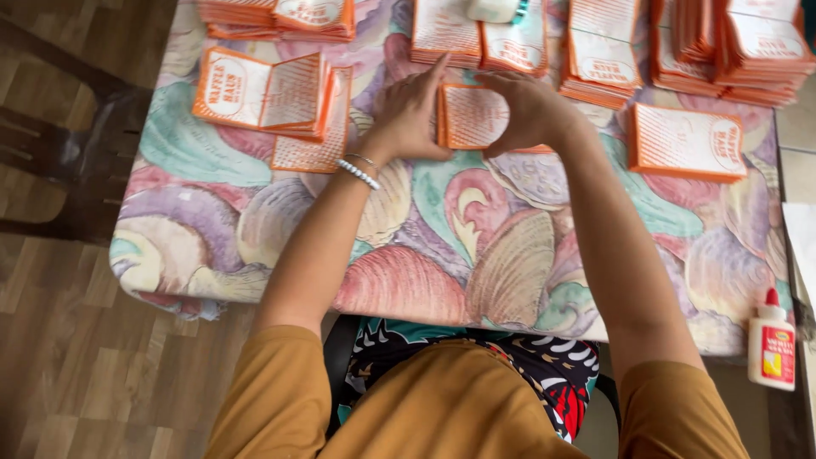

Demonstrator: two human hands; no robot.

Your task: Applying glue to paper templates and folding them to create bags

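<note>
2 hands (pixel 408 115) (pixel 531 110) pressing orange paper bag (pixel 473 116)

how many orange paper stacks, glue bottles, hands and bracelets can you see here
Orange paper stacks: about 10, some cut off at the top edge
Glue bottles: 1
Hands, left hand and right hand: 2
Bracelets: 2
Total: about 15

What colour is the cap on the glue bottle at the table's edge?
Red: the glue bottle is white with a red cap, seen in the head view.
</note>
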